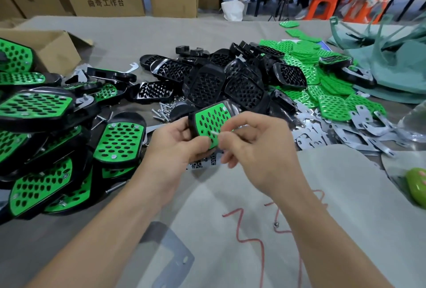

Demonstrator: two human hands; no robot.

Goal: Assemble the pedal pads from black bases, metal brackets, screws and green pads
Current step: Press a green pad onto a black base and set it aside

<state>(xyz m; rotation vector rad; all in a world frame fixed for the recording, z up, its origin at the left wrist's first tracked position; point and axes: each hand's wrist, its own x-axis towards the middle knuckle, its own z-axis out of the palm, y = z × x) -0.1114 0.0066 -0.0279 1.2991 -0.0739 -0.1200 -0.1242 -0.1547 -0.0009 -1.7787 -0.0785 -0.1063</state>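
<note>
Centrally, left hand (171, 143) grips pedal pad (211, 124); right hand (258, 149) pinches screw (214, 133); open carton (46, 47), contents hidden.

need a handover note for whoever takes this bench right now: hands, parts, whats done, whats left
Left hand grips a half-built pad, green face up. Right hand pinches a screw at its lower edge.
Finished pads are piled on the left, black bases in the centre, green pads and metal brackets to the right, loose screws just beyond the hands.
Done: the green face sits on this base.
Left: fit this screw, then work through the piles. Whether a bracket sits underneath is hidden.
</note>
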